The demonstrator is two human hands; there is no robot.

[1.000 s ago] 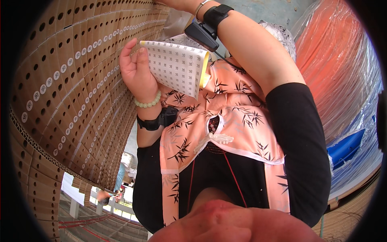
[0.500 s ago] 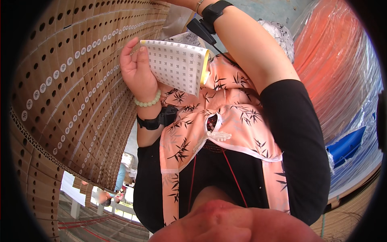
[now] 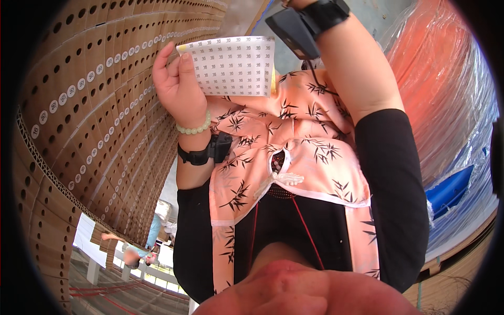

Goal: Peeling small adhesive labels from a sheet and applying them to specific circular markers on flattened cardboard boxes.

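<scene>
My left hand (image 3: 180, 84) is closed on a white sticker sheet (image 3: 233, 67), gripping its left end between thumb and fingers. Small printed labels run across the sheet in rows, and a yellow edge shows at its right side. Close to the left of this hand rises a stack of brown cardboard boxes (image 3: 97, 37) with round holes and rows of round white stickers (image 3: 62, 98). My right forearm reaches up to the top edge, where only a sliver of my right hand (image 3: 300, 3) shows. Its fingers are out of the picture.
Clear plastic film wraps an orange-red load (image 3: 428, 58) on the right, with a blue piece (image 3: 450, 191) below it. A wooden pallet (image 3: 436, 265) lies under this load. Another person (image 3: 131, 256) is far off at the lower left, beyond the boxes.
My right arm has swung rightward, away from the boxes at the top. The sticker sheet, still in my left hand, has risen slightly and its free end hangs less low.
</scene>
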